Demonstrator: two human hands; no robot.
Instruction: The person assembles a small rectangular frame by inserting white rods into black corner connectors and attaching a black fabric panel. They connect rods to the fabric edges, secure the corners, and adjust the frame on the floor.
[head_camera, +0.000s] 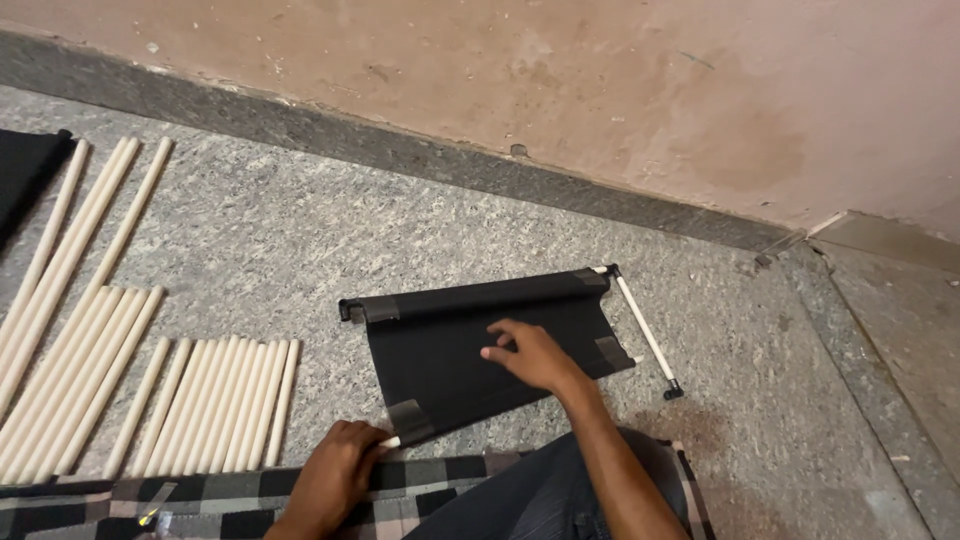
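A black fabric panel (460, 345) lies flat on the speckled stone floor (300, 240), with a white rod (645, 330) along its right end and black corner connectors. My right hand (530, 355) rests palm down on the panel, fingers spread. My left hand (335, 470) is at the panel's near left corner, fingers curled around the tip of a white rod that pokes out of the fabric sleeve there.
Several white rods (215, 405) lie side by side on the floor to the left, longer ones (70, 260) beyond them. Another black fabric piece (25, 170) sits at the far left. A checked cloth (200, 495) lies by my knee. A pinkish wall (550, 80) runs behind.
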